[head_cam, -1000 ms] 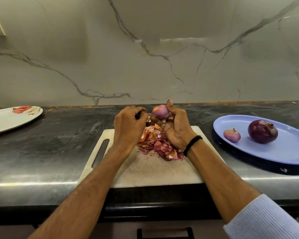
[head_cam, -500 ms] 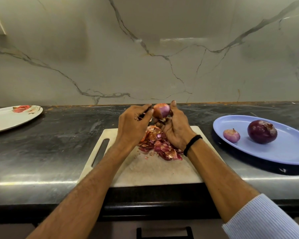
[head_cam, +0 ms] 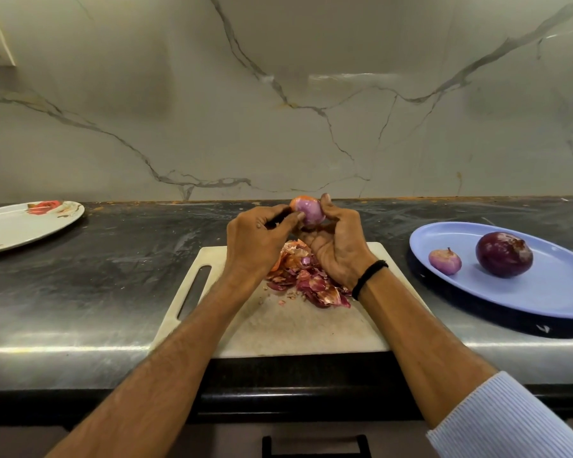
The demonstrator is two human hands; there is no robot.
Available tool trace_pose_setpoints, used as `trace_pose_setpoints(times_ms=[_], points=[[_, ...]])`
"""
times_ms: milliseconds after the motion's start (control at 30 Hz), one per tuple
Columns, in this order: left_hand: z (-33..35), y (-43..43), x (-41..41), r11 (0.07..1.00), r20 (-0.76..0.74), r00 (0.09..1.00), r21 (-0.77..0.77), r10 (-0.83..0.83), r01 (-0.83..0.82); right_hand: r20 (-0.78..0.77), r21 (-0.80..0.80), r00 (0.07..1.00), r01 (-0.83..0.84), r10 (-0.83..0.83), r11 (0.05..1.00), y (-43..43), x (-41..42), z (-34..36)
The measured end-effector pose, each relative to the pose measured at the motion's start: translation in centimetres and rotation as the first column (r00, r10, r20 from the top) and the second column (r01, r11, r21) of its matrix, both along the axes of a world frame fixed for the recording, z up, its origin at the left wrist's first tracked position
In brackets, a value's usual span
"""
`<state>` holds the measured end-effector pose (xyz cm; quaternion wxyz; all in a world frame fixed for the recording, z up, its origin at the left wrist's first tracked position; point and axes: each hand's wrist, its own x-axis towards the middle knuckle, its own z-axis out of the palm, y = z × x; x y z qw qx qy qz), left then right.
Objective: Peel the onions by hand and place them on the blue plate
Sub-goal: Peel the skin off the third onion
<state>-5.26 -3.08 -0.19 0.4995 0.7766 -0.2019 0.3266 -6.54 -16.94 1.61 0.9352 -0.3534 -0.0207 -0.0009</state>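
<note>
My right hand (head_cam: 336,246) grips a small pink onion (head_cam: 308,209) above the far edge of a white cutting board (head_cam: 278,325). An orange scrap of skin still clings to the onion's top left. My left hand (head_cam: 258,241) has its fingers curled against the onion's left side, with the thumb tip touching it. A heap of orange and purple peels (head_cam: 306,276) lies on the board under both hands. On the right, the blue plate (head_cam: 549,292) carries a small pale peeled onion (head_cam: 445,261) and a large dark purple onion (head_cam: 504,254).
A white oval plate with red flowers (head_cam: 24,223) sits at the far left of the dark stone counter (head_cam: 96,276). A marble backsplash rises behind. The counter's front edge runs below the cutting board.
My left hand has closed in on the onion from the left, and its thumb now touches the onion. The onion has turned a little in my right hand.
</note>
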Motion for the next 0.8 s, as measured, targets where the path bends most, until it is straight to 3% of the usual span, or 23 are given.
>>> trace_pose_setpoints(times_ms=[200, 500, 800], points=[[0.3, 0.0, -0.2, 1.000, 0.055, 0.998, -0.018, -0.005, 0.006, 0.013, -0.148, 0.999, 0.035, -0.033, 0.988, -0.1, 0.4, -0.4], [0.3, 0.1, 0.3, 0.997, 0.030, 0.999, -0.071, -0.026, 0.028, 0.065, -0.120, 0.997, 0.049, -0.041, 0.992, -0.1, 0.8, -0.8], [-0.1, -0.1, 0.3, 0.998, 0.181, 0.981, 0.010, 0.064, -0.066, 0.045, -0.154, 0.997, 0.072, -0.066, 0.985, -0.1, 1.3, -1.2]])
